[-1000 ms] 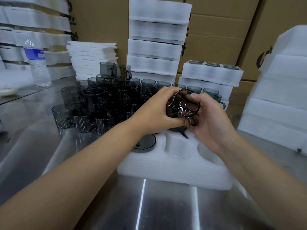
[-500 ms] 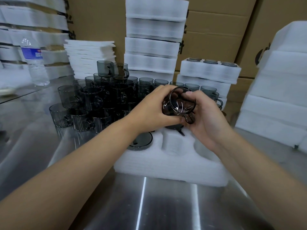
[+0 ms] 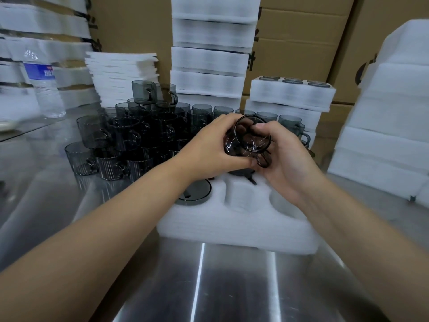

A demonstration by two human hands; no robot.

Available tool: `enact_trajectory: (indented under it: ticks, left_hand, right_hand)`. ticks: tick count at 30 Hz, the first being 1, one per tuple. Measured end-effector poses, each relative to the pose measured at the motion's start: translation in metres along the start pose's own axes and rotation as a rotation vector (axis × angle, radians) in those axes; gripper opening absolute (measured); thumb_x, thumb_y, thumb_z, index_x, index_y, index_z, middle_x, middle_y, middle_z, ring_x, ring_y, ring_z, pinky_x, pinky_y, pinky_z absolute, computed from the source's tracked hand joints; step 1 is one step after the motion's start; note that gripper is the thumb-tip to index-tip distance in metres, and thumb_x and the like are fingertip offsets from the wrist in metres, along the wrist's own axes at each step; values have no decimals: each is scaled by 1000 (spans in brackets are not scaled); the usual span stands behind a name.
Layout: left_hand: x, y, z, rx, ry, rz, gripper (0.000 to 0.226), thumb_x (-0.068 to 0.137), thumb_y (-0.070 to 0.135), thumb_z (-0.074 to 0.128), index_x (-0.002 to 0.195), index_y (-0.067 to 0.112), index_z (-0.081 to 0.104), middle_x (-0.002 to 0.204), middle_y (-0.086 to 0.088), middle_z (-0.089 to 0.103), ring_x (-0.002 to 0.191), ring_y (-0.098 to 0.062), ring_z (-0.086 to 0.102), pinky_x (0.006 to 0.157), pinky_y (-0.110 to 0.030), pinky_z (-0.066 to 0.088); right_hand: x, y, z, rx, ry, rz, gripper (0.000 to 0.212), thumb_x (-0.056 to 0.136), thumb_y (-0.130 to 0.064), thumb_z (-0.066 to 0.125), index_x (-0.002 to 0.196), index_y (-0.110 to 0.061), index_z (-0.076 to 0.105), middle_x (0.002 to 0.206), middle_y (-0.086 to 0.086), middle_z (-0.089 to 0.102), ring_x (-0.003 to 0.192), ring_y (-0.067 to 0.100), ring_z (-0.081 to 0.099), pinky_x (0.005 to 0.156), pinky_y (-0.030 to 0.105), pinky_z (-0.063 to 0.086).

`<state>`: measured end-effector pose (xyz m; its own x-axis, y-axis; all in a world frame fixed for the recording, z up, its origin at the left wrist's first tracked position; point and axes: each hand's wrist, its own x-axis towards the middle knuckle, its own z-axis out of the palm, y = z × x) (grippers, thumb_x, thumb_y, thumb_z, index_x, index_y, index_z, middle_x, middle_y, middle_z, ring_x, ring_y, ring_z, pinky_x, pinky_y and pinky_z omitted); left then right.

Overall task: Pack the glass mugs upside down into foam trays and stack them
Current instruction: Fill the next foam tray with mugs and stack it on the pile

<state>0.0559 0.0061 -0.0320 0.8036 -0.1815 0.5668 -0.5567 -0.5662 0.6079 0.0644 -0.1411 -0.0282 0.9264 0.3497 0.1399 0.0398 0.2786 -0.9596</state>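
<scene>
Held mug: we see one dark smoked-glass mug [image 3: 249, 141] gripped by both hands, above the far middle of the foam tray. It is tilted so its open mouth faces us, and its handle sits low on the right side.
Left hand: our left hand [image 3: 209, 145] wraps the mug's left wall. Its fingers [image 3: 226, 119] are curled over the top of the glass and the thumb is pressed in from below.
Right hand: our right hand [image 3: 286, 156] cups the mug from the right. Its thumb lies across the rim, and the other fingers are curled behind the glass by the handle. How they lie there we cannot tell.
Foam tray: a white foam tray [image 3: 232, 225] with round pockets rests on the worktop just in front of us.
Packed mug: one mug [image 3: 195, 194] sits upside down in the tray's left pocket. A second dark glass shows directly beneath the hands, mostly hidden.
Loose mugs: a crowd of matching mugs [image 3: 125, 138] stands upright beyond the tray, some stacked on others.
Filled trays: to the right behind, two stacked trays [image 3: 292, 94] show round mug bases on top.
Foam stock: a tall stack of trays [image 3: 209, 59] stands centre back, with thin foam sheets [image 3: 120, 73] piled to its left.
Worktop: a shiny steel worktop [image 3: 209, 287].
Bottle: a plastic water bottle [image 3: 45, 89] stands at the far left.
</scene>
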Motion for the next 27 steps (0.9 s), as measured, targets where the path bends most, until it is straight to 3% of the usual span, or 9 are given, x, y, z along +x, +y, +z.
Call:
enact_trajectory:
  ticks: [16,21,24,27]
  left_hand:
    - [-1,1,-1,-46,-15,-40,63,65,15,85,120,17,56,116,-1,60,109,-11,58,97,-34,46]
    - [-1,0,0,-76,-13,-42,61,65,14,85,119,17,56,115,-2,60,107,-11,59,96,-36,48]
    - [-1,-1,0,-54,-11,-20,64,65,16,86,121,19,56,117,0,59,108,-8,58,97,-31,46]
    - [-2,-1,-1,-30,-3,9,66,64,17,87,121,21,56,116,1,59,105,-2,56,95,-19,44]
  right_hand:
    - [-1,-1,2,5,37,27,35,91,-20,51,121,-3,59,105,14,69,83,19,65,68,28,48]
    - [0,-1,2,-3,43,29,36,91,-20,52,121,-3,59,116,19,66,90,22,64,75,33,47]
    - [0,-1,2,2,35,21,37,91,-19,50,123,-1,59,120,21,64,93,23,65,78,35,47]
    - [-2,-2,2,34,27,11,37,92,-18,50,124,0,57,117,21,65,88,23,66,66,28,50]
